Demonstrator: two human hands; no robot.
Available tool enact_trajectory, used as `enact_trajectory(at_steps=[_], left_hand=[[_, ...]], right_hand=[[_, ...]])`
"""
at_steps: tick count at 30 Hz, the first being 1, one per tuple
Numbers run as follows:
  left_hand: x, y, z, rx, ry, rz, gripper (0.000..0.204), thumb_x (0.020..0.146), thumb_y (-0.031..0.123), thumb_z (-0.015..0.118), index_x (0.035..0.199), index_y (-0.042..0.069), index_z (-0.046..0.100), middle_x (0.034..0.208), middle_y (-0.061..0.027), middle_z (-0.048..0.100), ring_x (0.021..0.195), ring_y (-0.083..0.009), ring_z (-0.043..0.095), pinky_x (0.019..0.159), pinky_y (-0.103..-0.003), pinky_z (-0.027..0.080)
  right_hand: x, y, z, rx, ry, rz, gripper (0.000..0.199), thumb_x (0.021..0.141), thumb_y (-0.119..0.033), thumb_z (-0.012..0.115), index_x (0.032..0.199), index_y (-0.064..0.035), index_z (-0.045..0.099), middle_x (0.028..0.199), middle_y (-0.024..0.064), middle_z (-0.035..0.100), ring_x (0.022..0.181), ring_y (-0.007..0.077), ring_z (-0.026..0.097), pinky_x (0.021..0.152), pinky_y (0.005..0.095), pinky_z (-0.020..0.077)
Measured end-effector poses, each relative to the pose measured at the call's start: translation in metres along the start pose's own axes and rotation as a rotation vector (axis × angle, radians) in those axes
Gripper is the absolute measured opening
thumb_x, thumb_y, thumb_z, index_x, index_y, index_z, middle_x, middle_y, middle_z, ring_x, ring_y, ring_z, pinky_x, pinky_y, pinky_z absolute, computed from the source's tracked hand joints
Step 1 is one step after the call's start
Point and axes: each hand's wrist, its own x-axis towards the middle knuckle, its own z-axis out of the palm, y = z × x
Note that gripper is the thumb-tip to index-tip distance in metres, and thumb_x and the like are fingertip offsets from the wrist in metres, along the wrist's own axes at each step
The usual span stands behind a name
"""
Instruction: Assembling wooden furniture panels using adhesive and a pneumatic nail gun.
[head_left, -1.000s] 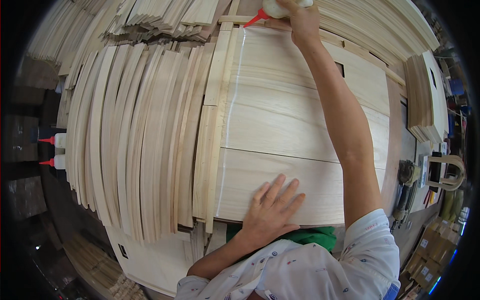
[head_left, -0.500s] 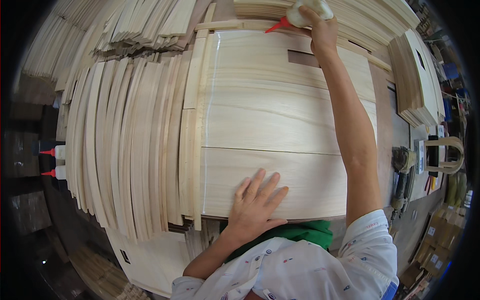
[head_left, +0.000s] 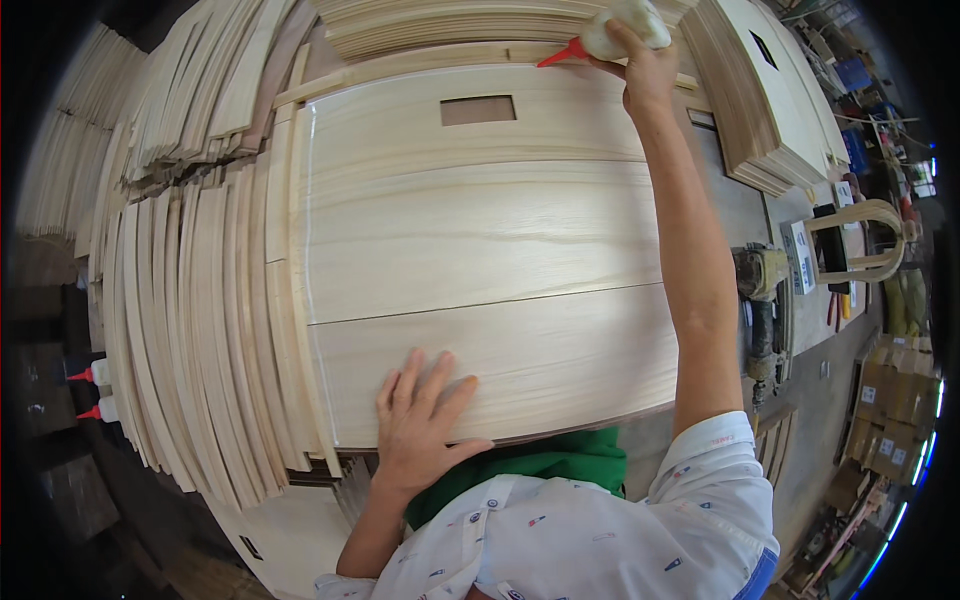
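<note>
A pale wooden panel (head_left: 480, 235) with a rectangular cutout lies before me. Along its left edge runs a thin white line of glue, and another follows the far edge up to the nozzle. My right hand (head_left: 645, 70) grips a glue bottle (head_left: 627, 28), white with a red nozzle, tipped over so its point meets the panel's far edge. My left hand (head_left: 425, 415) rests flat on the near part of the panel, fingers spread. Wooden strips (head_left: 284, 235) line the panel's left side, and another strip (head_left: 420, 68) lies along the far side.
Stacks of wooden slats (head_left: 190, 330) stand at the left, with two more glue bottles (head_left: 98, 372) beyond them. A pile of panels (head_left: 735, 95) sits at the far right. Nearer on the right are a pneumatic nailer (head_left: 762, 290) and a curved wooden handle piece (head_left: 880, 240).
The nozzle has travelled rightward along the panel's far edge, lengthening the glue line. My view has swung to the right, while my left hand still rests on the panel.
</note>
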Motion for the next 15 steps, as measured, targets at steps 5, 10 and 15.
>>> enact_trajectory(at_steps=[5,10,15], left_hand=[[0.0,0.002,-0.003,0.043,-0.029,-0.026,0.073,0.065,0.057,0.077,0.121,0.013,0.064,0.145,-0.0115,0.044,0.139,-0.0378,0.031,0.11,-0.055,0.022],[0.0,0.001,0.0,0.057,-0.032,-0.019,0.075,0.063,0.058,0.077,0.122,0.013,0.063,0.146,-0.0114,0.044,0.139,-0.038,0.031,0.11,-0.055,0.022],[-0.001,0.003,0.0,0.082,-0.031,-0.014,0.078,0.063,0.06,0.076,0.124,0.014,0.061,0.146,-0.012,0.043,0.139,-0.0386,0.031,0.11,-0.056,0.023]], right_hand=[[0.004,-0.025,-0.031,0.03,0.096,0.121,0.041,0.078,0.0,0.069,0.118,0.0005,0.059,0.104,0.0097,0.066,0.089,0.0208,0.066,0.073,0.0338,0.0572],[0.02,-0.023,-0.068,-0.067,0.14,-0.056,0.032,0.077,0.001,0.068,0.108,0.0003,0.063,0.097,0.0089,0.067,0.085,0.0205,0.067,0.071,0.0325,0.056],[0.025,-0.027,-0.093,-0.112,0.126,-0.049,0.027,0.077,0.0,0.068,0.104,0.0006,0.063,0.095,0.0089,0.067,0.085,0.0197,0.066,0.072,0.0328,0.0553]])
